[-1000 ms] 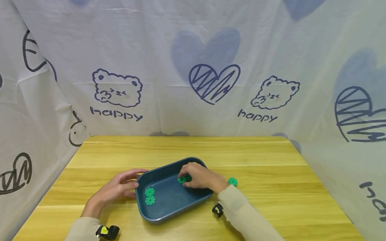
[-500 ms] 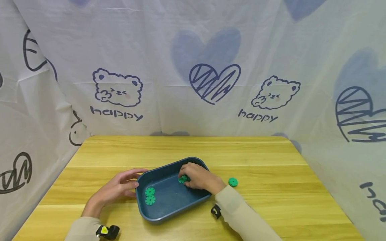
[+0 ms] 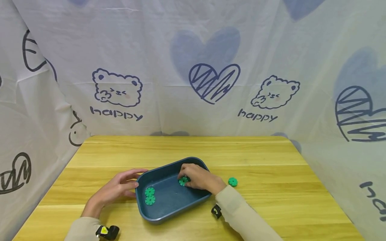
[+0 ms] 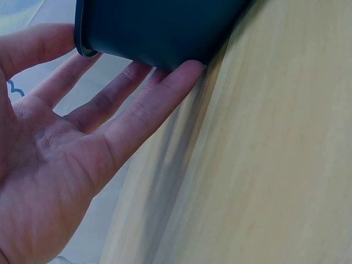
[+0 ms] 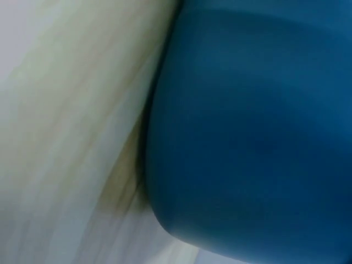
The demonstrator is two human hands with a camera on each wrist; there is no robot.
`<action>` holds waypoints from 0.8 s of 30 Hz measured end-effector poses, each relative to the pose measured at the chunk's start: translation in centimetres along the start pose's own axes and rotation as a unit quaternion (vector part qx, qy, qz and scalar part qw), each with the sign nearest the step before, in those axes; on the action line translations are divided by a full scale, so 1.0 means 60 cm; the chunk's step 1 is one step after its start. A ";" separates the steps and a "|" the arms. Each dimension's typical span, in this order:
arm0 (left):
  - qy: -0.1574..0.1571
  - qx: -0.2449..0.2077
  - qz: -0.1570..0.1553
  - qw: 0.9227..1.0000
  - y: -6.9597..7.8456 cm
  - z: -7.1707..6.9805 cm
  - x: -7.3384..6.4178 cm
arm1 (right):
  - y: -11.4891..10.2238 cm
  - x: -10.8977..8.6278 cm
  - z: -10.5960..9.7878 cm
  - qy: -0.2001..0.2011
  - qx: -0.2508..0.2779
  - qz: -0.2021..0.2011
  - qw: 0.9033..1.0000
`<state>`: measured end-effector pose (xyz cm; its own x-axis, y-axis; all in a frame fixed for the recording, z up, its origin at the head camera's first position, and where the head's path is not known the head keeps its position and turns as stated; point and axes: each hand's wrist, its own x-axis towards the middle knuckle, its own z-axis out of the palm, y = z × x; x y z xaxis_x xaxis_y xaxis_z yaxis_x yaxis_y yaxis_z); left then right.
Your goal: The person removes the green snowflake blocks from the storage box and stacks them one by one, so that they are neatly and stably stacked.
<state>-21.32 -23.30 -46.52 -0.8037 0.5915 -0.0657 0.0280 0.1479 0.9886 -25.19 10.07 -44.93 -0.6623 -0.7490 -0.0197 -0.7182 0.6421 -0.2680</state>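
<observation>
Left hand (image 3: 113, 190) spread against smooth, round-cornered blue tray (image 3: 172, 201); right hand (image 3: 197, 176) pinches notched green disc (image 3: 182, 181) inside. Wood-grained table (image 3: 271, 194).

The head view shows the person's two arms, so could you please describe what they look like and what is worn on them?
The left sleeve and right sleeve are long and beige. Beside the left one is a black device with a yellow patch; beside the right one, another black device. The left hand and right hand wear no gloves. No cables show.
</observation>
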 end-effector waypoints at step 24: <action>0.003 0.006 0.006 1.000 -0.003 0.001 0.000 | 0.004 -0.016 -0.010 0.024 0.043 -0.019 0.999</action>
<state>-21.27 -23.28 -46.72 -0.8072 0.5879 -0.0523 0.0456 0.1504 0.9876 -24.83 11.04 -44.37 -0.6461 -0.7623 0.0368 -0.7232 0.5961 -0.3487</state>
